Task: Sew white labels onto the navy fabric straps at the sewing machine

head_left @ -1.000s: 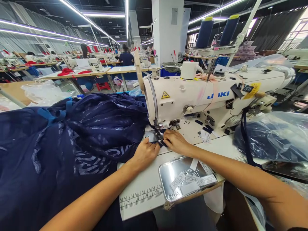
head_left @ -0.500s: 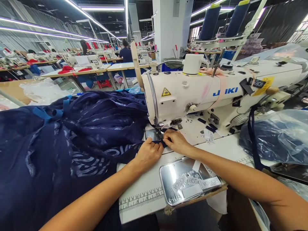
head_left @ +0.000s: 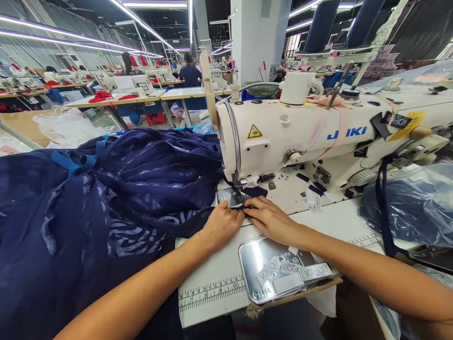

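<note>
A navy fabric band (head_left: 198,222) runs from the heap of navy garments to the presser foot (head_left: 238,194) of the white sewing machine (head_left: 262,137). My left hand (head_left: 223,224) is closed on this band just in front of the foot, its fingers curled. To the right of the foot, my right hand (head_left: 272,218) grips the band's edge with its fingertips, which partly hide the fabric. A small dark navy fabric piece (head_left: 256,191) lies behind the right fingers, beside the foot.
Navy garments (head_left: 148,174) with a pale swirl pattern fill the left side. In front of the machine, a metal tray (head_left: 253,264) holds several white printed labels. A ruler strip (head_left: 212,293) lies along the table edge. Bagged navy fabric (head_left: 406,208) sits at right.
The view has shifted, so the machine appears further right. My right fingers have straightened somewhat and moved along the band's edge; the dark piece behind them shows more. My left hand stays on the band.
</note>
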The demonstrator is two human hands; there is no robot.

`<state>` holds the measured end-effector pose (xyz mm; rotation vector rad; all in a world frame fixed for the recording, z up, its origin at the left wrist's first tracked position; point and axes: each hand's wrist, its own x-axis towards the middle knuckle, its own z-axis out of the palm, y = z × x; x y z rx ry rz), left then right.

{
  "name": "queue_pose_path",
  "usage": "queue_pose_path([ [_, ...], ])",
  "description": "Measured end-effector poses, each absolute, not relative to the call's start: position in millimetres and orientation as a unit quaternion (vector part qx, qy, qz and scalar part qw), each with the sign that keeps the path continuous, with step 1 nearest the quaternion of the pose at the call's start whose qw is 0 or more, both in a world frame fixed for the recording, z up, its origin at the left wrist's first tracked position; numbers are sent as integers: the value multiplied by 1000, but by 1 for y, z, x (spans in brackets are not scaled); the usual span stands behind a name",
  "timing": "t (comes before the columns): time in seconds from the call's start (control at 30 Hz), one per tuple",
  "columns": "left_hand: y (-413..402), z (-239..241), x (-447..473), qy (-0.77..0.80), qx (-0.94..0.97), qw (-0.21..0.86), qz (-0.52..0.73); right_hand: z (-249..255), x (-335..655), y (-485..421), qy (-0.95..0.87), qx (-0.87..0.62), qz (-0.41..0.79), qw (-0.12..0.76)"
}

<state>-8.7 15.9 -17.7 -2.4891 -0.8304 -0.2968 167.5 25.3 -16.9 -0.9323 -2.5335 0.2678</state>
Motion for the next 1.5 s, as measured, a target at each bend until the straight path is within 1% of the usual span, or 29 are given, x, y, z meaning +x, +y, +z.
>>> queue_pose_path([
  [0.07, 16, -18, -9, -303, -912, 252, -112, -18, 164, 18, -919, -344, 36, 188],
  [0.13, 16, -19, -9, -300, -910, 260, -118, -20, 162, 16, -919, -350, 14, 180],
  [0.2, 16, -19, -8, -297, -909, 266, -121, -19, 163, 18, -916, -345, 48, 198],
  [0.3, 16, -21, -8, -295, -911, 264, -112, -17, 166, 23, -903, -329, 133, 243],
  [0.37, 17, -23, -7, -295, -914, 258, -105, -16, 166, 25, -901, -323, 144, 253],
  [0.47, 17, -23, -6, -298, -918, 243, -98, -18, 164, 22, -914, -319, 86, 235],
  [0.6, 10, -8, -11, -309, -921, 222, -83, -21, 159, 17, -929, -326, -27, 173],
  [0.67, 4, 5, -19, -319, -924, 193, -85, -20, 160, 18, -935, -321, -67, 134],
  [0.77, 0, 17, -34, -323, -935, 103, -106, -14, 165, 27, -949, -283, -102, 90],
  [0.87, 4, 13, -40, -331, -935, 0, -127, -9, 172, 42, -960, -247, -119, 62],
  [0.93, 7, 5, -36, -347, -927, -31, -142, -8, 175, 51, -963, -235, -121, 57],
  [1.07, 11, -7, -20, -372, -912, -3, -171, -11, 178, 64, -964, -226, -113, 80],
  [1.17, 12, -8, -13, -385, -908, 19, -167, -15, 180, 69, -965, -225, -102, 94],
  [1.5, 12, -8, -10, -406, -900, 29, -153, -19, 182, 76, -965, -209, -108, 118],
])
